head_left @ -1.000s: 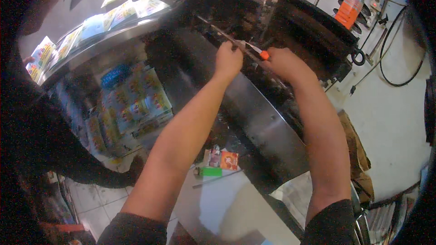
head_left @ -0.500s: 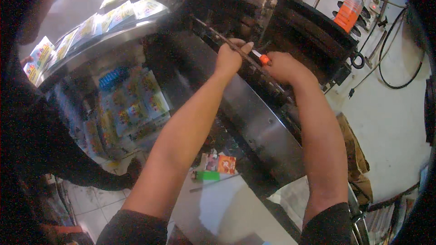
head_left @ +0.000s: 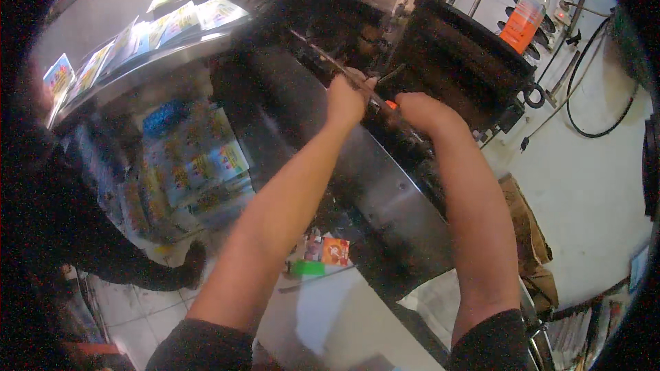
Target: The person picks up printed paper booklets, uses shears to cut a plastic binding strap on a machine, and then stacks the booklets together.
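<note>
My left hand [head_left: 347, 99] is at the thin metal rod [head_left: 323, 53] running along the dark, ink-stained machine [head_left: 471, 62]. Its fingers curl past the rod, which crosses in front of them; whatever they grip is hidden. Just to the right, my right hand [head_left: 427, 114] is closed around a small tool with an orange end [head_left: 392, 104]. Only a bit of that orange shows beside the fingers, and the tool's kind cannot be made out. Below both hands slopes a smooth metal plate [head_left: 395, 189].
Printed sheets [head_left: 182, 20] lie along a shiny curved edge at upper left, with more stacked sheets [head_left: 196, 161] below. An orange drink bottle [head_left: 526, 17] stands on the machine's right. A green lighter [head_left: 308, 268] and an orange packet [head_left: 335, 251] lie on the pale board [head_left: 330, 323].
My right hand has shifted slightly up and left, nearer my left hand. The tool's white part, seen before, is now hidden. The whole view has shifted a little.
</note>
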`<state>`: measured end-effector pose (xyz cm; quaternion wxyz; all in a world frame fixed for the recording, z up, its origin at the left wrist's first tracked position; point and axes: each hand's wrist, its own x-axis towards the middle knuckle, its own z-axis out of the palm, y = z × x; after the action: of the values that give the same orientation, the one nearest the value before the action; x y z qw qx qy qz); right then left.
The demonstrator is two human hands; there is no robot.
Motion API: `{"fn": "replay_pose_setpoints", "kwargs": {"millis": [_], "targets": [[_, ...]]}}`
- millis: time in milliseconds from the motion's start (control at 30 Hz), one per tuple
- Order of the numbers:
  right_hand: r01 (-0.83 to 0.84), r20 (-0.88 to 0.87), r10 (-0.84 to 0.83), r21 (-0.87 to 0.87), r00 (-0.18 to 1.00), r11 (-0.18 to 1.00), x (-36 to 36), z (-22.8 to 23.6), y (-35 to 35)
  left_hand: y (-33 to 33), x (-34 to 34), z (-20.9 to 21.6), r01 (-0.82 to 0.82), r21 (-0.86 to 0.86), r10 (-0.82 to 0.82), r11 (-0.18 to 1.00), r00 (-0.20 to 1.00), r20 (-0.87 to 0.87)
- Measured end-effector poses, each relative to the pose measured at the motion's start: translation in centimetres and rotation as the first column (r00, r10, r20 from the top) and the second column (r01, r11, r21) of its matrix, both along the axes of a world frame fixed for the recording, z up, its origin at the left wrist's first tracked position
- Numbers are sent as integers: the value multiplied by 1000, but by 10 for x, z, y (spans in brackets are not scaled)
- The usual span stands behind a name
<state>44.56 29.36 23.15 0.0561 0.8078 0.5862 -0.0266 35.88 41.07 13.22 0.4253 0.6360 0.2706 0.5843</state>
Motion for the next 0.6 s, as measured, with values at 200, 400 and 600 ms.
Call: {"fn": "replay_pose_setpoints", "kwargs": {"millis": [200, 400, 600], "targets": [[14, -1, -13, 57, 1000, 998, -8, 5, -11, 1, -12, 8, 58, -89, -63, 994, 997, -54], [102, -4, -103, 173, 995, 980, -9, 7, -18, 39, -21, -32, 192, 15, -189, 981, 975, -113], [142, -70, -132, 171, 989, 975, -11, 9, -19, 21, -31, -40, 111, 272, -84, 956, 990, -110]]}}
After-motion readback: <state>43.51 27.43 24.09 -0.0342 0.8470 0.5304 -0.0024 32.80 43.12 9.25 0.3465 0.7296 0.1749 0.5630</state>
